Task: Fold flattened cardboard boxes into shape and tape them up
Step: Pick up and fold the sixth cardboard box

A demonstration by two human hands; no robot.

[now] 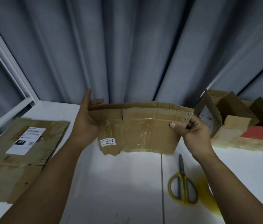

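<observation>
A flattened brown cardboard box [137, 130], patched with clear tape and bearing a small white barcode sticker, is held up above the white table [119, 183]. My left hand [87, 120] grips its left end, thumb in front and fingers behind. At the box's upper right corner, my right hand [190, 130] pinches the edge between thumb and fingers. The box's torn lower edge hangs free.
A larger flattened box [19, 152] with a white shipping label lies at the left. Yellow-handled scissors [182, 183] lie at the lower right beside my right forearm. Several folded-up boxes [234, 113] stand at the back right. Grey curtains [127, 46] hang behind the table.
</observation>
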